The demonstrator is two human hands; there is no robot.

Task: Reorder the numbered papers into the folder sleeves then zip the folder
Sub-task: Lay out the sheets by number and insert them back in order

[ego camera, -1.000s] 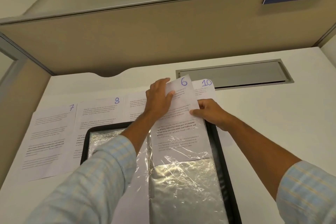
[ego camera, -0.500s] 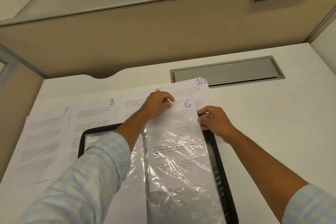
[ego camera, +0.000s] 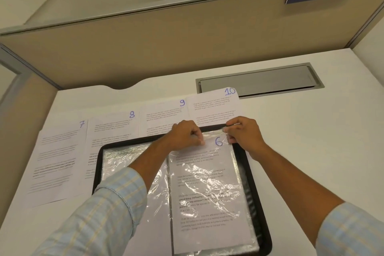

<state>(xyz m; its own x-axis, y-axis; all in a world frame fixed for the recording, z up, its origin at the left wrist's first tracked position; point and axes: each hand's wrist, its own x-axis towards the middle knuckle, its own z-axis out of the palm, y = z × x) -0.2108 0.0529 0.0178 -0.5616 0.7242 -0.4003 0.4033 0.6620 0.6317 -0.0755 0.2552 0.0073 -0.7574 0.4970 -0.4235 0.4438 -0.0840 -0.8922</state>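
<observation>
paper 6 in clear sleeve, right half of open folder | left hand fingers curled, pinching sleeve top edge at 12 o'clock of paper 6 | right hand pinching sleeve top corner at 1 o'clock | paper 7, paper 8, paper 9, paper 10 flat on desk, fanned from 9 to 1 o'clock round folder
</observation>
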